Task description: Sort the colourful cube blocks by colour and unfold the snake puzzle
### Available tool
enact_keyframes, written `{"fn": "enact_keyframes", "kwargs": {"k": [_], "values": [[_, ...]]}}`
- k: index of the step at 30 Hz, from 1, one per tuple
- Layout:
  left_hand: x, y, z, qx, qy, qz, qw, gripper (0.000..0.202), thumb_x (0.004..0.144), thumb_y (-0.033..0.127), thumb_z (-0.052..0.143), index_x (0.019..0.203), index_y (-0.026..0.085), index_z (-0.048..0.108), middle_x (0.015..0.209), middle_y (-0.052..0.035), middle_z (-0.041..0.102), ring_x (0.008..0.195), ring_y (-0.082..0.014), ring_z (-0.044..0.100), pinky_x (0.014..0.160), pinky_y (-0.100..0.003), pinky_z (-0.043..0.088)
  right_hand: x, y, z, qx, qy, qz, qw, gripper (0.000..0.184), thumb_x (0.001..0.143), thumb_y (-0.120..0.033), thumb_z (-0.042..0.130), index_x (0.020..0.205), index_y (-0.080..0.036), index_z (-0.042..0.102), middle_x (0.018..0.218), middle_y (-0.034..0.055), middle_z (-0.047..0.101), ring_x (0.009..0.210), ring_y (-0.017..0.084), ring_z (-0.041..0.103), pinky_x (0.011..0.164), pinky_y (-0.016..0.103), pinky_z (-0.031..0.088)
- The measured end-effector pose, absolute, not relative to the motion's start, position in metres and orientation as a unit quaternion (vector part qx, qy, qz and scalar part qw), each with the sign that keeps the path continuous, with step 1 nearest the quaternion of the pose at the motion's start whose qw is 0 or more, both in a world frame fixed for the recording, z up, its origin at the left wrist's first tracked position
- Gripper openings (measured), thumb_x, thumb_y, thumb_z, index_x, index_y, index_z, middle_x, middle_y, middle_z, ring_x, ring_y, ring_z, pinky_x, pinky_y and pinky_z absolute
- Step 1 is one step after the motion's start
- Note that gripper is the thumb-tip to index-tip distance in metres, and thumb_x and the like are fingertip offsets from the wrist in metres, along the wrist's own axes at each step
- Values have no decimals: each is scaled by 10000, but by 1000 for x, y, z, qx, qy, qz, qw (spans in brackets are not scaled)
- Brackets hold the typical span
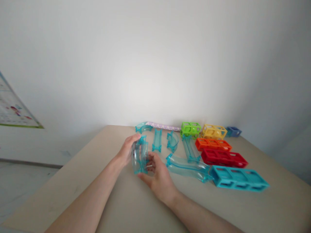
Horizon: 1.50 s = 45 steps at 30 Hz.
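At the far left a poster (13,110) hangs on the wall, beside the tan table (73,191). The left hand (127,150) reaches in from the near left, fingers curled round the far top edge of a clear blue curved track piece (139,155), which is lifted upright above the table. The right hand (157,176) comes from the near right and grips the same piece from below, thumb at its near lower end and fingers wrapped about its right side. Both hands are partly closed on it.

Just right of the hands, more clear blue pieces lie on the table: a short curve (143,127) at the far edge, a straight channel (157,139), a small bend (173,141), another straight channel (190,149), and a long wavy slide (187,167) near the right hand. A pale patterned strip (165,126) lies along the far edge. Further right, blocks with open windows run from far to near: a green block (190,129), a yellow block (213,131), a small dark blue block (233,131), an orange block (213,144), a red block (223,157) and a long turquoise block (239,178) nearest.
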<state>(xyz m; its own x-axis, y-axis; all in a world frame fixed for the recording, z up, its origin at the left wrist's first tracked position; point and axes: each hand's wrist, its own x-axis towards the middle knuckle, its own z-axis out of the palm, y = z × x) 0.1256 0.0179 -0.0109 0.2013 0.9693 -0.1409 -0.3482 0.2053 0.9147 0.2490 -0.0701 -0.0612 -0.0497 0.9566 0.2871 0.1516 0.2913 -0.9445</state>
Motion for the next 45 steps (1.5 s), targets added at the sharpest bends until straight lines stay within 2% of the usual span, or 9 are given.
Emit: {"fn": "enact_keyframes", "kwargs": {"k": [8, 15, 20, 24, 32, 38, 45], "values": [[124, 21, -15, 419, 378, 518, 643, 332, 606, 412, 742, 646, 160, 529, 511, 51, 508, 414, -79, 458, 398, -192, 335, 251, -67, -63, -447, -602, 404, 525, 536, 652, -151, 754, 1132, -189, 519, 1060, 61, 641, 849, 177, 626, 791, 347, 517], [123, 20, -15, 477, 337, 530, 615, 368, 674, 395, 725, 621, 179, 432, 511, 78, 414, 412, -54, 381, 389, -168, 316, 252, -64, -68, -435, -592, 422, 531, 509, 675, -248, 770, 1143, -186, 577, 990, 60, 682, 848, 196, 649, 793, 357, 535], [123, 16, -12, 491, 316, 521, 622, 345, 712, 383, 692, 630, 186, 420, 504, 81, 391, 392, -54, 361, 370, -167, 307, 254, -66, -64, -439, -611, 409, 516, 502, 692, -280, 768, 1158, -182, 605, 945, 55, 688, 820, 200, 650, 782, 361, 538], [125, 14, -11, 491, 306, 505, 641, 348, 713, 383, 678, 619, 195, 400, 468, 85, 380, 356, -57, 337, 352, -179, 296, 254, -69, -60, -445, -634, 388, 499, 449, 716, -269, 747, 1138, -180, 622, 921, 51, 682, 806, 200, 641, 766, 357, 536], [130, 16, -13, 386, 402, 540, 630, 351, 623, 462, 692, 620, 187, 473, 470, 64, 455, 364, -83, 410, 357, -210, 332, 253, -70, -57, -414, -627, 413, 514, 572, 736, -169, 688, 1284, -208, 529, 1094, 64, 645, 937, 198, 616, 841, 355, 519], [134, 17, -11, 328, 462, 514, 644, 331, 617, 483, 641, 594, 186, 496, 450, 48, 461, 343, -100, 419, 336, -227, 344, 253, -67, -59, -389, -586, 486, 519, 594, 712, -164, 686, 1286, -169, 535, 1061, 81, 642, 960, 223, 605, 874, 395, 503], [134, 17, -12, 321, 460, 499, 660, 323, 617, 471, 650, 578, 191, 496, 434, 53, 436, 330, -99, 392, 329, -235, 346, 253, -67, -58, -368, -592, 488, 525, 489, 712, -154, 678, 1191, -211, 594, 984, 44, 646, 880, 194, 586, 841, 363, 496]]}}
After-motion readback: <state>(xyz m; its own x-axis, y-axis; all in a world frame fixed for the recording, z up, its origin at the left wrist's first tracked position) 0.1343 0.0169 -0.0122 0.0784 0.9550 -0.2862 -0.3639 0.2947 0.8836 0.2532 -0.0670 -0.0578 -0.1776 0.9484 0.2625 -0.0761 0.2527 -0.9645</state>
